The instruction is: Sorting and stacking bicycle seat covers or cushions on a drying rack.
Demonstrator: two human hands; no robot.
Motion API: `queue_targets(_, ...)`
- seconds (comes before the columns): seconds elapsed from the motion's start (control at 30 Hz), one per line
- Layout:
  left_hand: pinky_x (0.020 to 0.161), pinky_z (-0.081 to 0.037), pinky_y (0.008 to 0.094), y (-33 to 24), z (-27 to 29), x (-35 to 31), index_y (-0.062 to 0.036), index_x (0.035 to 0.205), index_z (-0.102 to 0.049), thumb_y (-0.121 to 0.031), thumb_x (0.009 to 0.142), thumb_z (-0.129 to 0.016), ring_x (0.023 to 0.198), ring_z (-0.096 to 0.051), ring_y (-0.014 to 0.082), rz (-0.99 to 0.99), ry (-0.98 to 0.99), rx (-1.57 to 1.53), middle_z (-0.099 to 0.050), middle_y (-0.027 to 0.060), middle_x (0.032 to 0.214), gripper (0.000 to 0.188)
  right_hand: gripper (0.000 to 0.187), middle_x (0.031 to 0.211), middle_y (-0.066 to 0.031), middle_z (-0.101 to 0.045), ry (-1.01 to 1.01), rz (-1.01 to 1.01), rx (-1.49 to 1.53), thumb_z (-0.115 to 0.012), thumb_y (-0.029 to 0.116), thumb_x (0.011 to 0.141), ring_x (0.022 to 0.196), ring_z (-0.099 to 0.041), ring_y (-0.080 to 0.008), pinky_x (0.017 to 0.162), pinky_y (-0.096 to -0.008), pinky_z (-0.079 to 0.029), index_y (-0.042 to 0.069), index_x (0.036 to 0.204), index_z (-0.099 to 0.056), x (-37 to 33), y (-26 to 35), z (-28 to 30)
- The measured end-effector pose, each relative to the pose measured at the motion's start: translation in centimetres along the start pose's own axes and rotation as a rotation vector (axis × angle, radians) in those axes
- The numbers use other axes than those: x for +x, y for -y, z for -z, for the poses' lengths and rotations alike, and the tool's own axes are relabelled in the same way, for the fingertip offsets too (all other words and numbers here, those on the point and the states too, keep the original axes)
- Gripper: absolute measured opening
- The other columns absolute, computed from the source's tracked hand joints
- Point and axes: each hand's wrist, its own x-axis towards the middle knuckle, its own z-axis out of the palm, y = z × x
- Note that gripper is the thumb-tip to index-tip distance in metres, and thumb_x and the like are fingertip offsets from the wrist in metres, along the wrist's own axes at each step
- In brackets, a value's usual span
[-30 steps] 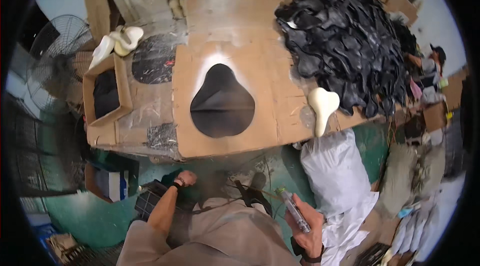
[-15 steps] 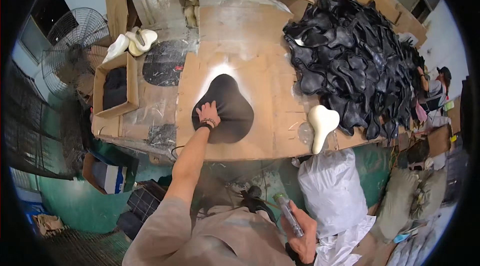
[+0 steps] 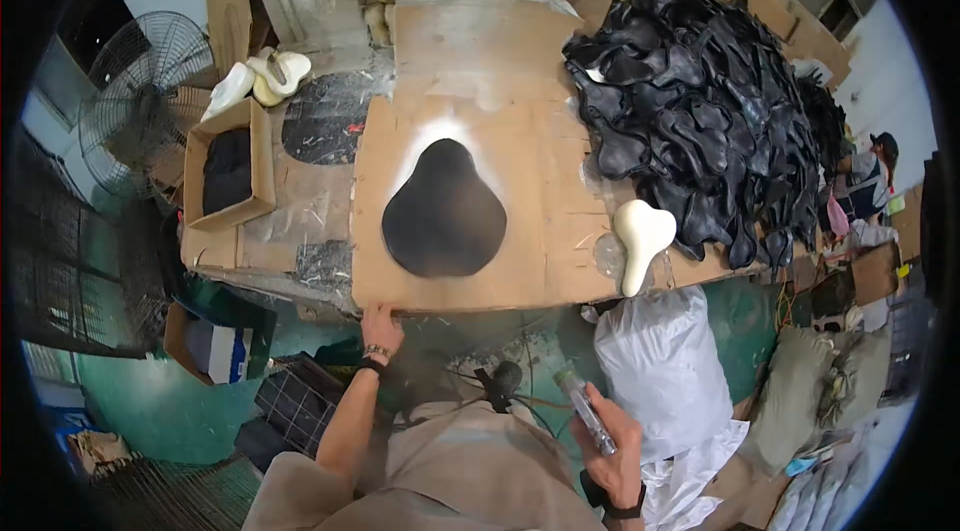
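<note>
The left hand (image 3: 382, 333) has been withdrawn to the brown cardboard's (image 3: 520, 261) front edge; its grip cannot be told. The black, pear-shaped, flat sheet (image 3: 445, 216) is left smoothed, uncovered on the cardboard. A clear-grey tubular tool (image 3: 590, 413) is clasped by the right hand's (image 3: 615, 439) curled fingers.

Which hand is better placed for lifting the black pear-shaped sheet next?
Probably the left hand: nearer, apparently empty, by the flat brown cardboard; the right hand grips a clear cylindrical tool.
</note>
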Motion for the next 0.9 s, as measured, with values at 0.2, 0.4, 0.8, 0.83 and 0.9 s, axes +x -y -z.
queue_targets(0.2, 0.093, -0.052, 0.0468, 9.4, -2.9, -6.1, -0.0116, 0.11, -0.072, -0.007, 0.077, -0.067, 0.106, -0.06, 0.0375, 0.24, 0.293, -0.021, -0.063, 0.0189, 0.11, 0.034, 0.054, 0.094, -0.0212, -0.068, -0.036, 0.225, 0.014, -0.073, -0.009, 0.075, 0.082, -0.069, -0.0343, 0.076, -0.0351, -0.053, -0.006, 0.128, -0.061, 3.9, 2.3, -1.1)
queue_targets(0.4, 0.094, -0.053, 0.0466, 14.7, -6.1, -9.8, -0.0118, 0.114, -0.072, -0.013, 0.083, -0.063, 0.11, -0.062, 0.0355, 0.338, 0.491, -0.018, -0.066, 0.0186, 0.118, 0.032, 0.053, 0.103, -0.0237, -0.071, 0.236, 0.102, 0.059, -0.075, -0.004, 0.073, 0.09, -0.071, -0.0337, 0.081, -0.0356, -0.053, -0.002, 0.124, -0.066, 4.6, 4.0, -0.5)
queue_targets(0.8, 0.089, -0.051, 0.0481, 6.5, -4.0, -5.6, -0.0106, 0.108, -0.07, -0.003, 0.076, -0.062, 0.103, -0.061, 0.0366, 0.177, 0.264, -0.199, -0.065, 0.0164, 0.108, 0.034, 0.052, 0.088, -0.0201, -0.068, 0.222, 0.126, 0.04, -0.074, -0.002, 0.072, 0.073, -0.066, -0.031, 0.07, -0.0327, -0.051, -0.003, 0.123, -0.065, 3.5, 2.2, 1.0)
queue_targets(0.83, 0.091, -0.049, 0.0485, 4.8, -2.9, -4.6, -0.0097, 0.108, -0.069, -0.002, 0.074, -0.062, 0.106, -0.058, 0.0374, 0.107, 0.158, -0.143, -0.062, 0.0167, 0.112, 0.035, 0.052, 0.088, -0.0201, -0.068, 0.217, 0.122, 0.037, -0.074, -0.002, 0.072, 0.073, -0.066, -0.031, 0.07, -0.0327, -0.051, -0.003, 0.123, -0.065, 3.2, 1.8, 1.2)
queue_targets(0.9, 0.093, -0.048, 0.049, 2.4, -1.2, -2.9, -0.0087, 0.107, -0.068, -0.001, 0.072, -0.062, 0.108, -0.055, 0.0382, 0.037, 0.05, -0.089, -0.059, 0.0171, 0.115, 0.037, 0.05, 0.088, -0.0185, -0.069, 0.177, -0.017, 0.036, -0.071, -0.001, 0.072, 0.073, -0.066, -0.0249, 0.07, -0.0314, -0.051, -0.004, 0.123, -0.065, 2.6, 1.0, 1.9)
